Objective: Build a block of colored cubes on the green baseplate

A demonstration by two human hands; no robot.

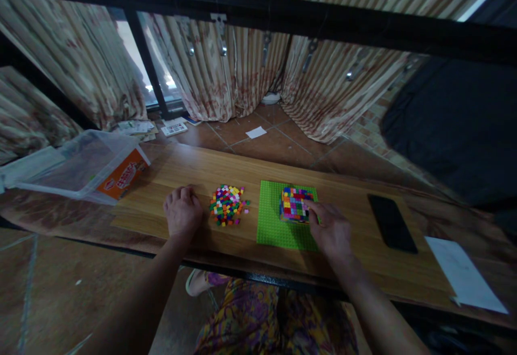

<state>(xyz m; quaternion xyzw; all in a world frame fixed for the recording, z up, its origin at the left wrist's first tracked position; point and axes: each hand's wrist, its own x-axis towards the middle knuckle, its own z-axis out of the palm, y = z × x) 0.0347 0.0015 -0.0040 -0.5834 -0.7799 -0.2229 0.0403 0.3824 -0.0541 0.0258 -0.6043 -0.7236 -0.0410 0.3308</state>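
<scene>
Block build [293, 204], right of centre, on green baseplate [267, 223]. Right hand [332, 231] at its right edge, fingertips nearly together; we judge placing or pressing, can't tell if a brick is pinched. Calls for light, straight-down pressure, we think. Left hand [182, 216] loosely curled beside loose bricks [226, 204], no grip visible. Clear bin [121, 177], left of frame: green speck, contents unclear.

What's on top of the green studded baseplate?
A multicoloured block structure, right hand at its near right corner. Studs beneath the structure are covered; its inside can't be seen.
</scene>
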